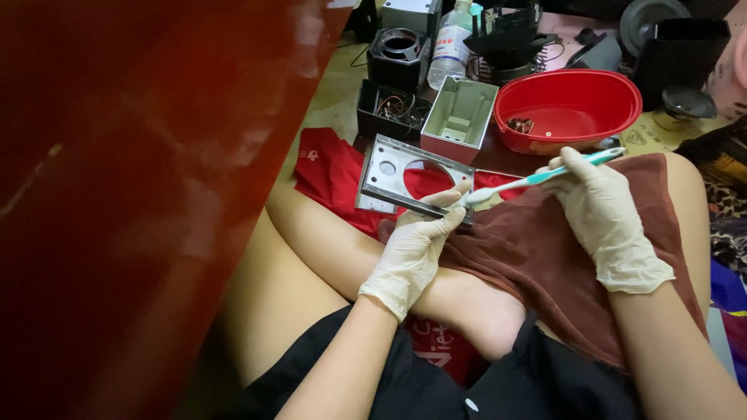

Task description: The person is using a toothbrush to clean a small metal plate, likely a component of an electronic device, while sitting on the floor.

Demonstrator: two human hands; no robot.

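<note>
- Brushing is under way: your right hand [603, 210] grips the toothbrush [537, 178], bristles touching the near edge of the metal plate [401, 175].
- Your left hand [416, 245] pinches that plate, tilted over the brown towel [537, 249] on your lap.
- Judged unfinished: the grey metal box [459, 117] sits untouched further away, beside the red bowl [576, 105].

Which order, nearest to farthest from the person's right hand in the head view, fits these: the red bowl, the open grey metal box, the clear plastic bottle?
From the right hand, which holds a toothbrush:
1. Red bowl, just above the hand.
2. Grey metal box, up and left of it.
3. Clear plastic bottle, farther back, behind the box.
</note>
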